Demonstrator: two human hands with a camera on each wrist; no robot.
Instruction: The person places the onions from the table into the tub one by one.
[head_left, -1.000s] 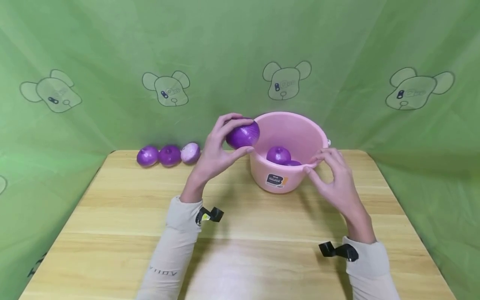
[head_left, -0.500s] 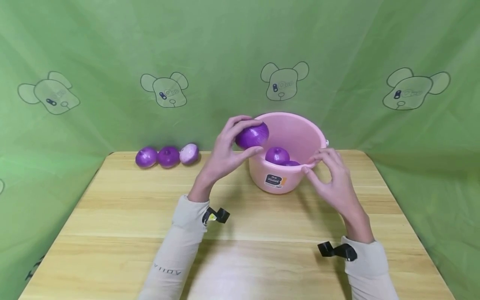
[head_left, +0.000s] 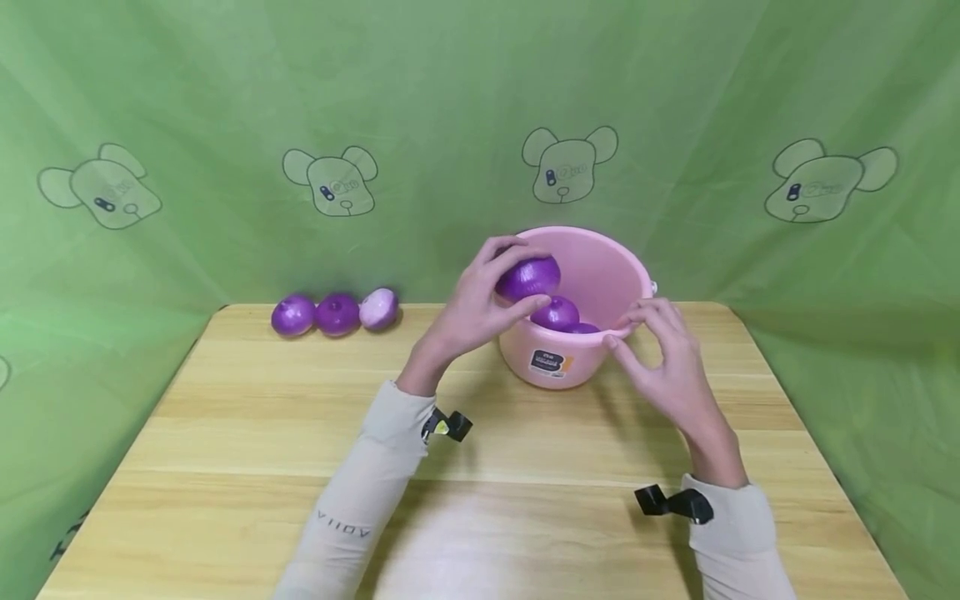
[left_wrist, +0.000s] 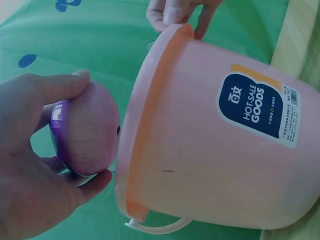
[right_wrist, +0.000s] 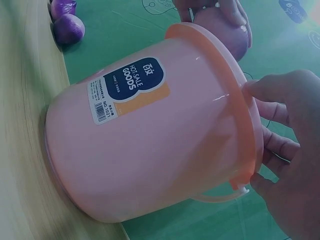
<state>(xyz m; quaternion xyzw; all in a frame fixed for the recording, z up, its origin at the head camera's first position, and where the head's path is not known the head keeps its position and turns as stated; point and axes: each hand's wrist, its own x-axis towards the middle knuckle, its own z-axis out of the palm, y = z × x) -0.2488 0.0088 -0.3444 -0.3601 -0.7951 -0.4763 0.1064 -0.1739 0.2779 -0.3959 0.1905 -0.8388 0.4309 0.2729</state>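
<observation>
My left hand (head_left: 483, 304) grips a purple onion (head_left: 534, 277) between thumb and fingers, over the left part of the pink bucket's mouth. In the left wrist view, the held onion (left_wrist: 92, 130) shows just outside the rim line, with the fingers around it. My right hand (head_left: 671, 362) pinches the front right rim of the bucket (head_left: 517, 354), which stands upright on the table. In the right wrist view the thumb (right_wrist: 270, 87) lies on the rim's outer side. Inside the bucket lies another purple onion (head_left: 557, 313), and part of a further one (head_left: 583, 328) shows behind the front rim.
Three onions (head_left: 337, 315) stand in a row at the back left of the wooden table (head_left: 300, 433); the rightmost (head_left: 379, 309) is paler. A green printed cloth (head_left: 450, 108) hangs close behind the table. The bucket's white handle (left_wrist: 160, 229) hangs down outside.
My left hand has moved right with the onion, from beside the bucket's left rim to over its mouth. The right hand has kept its hold on the rim.
</observation>
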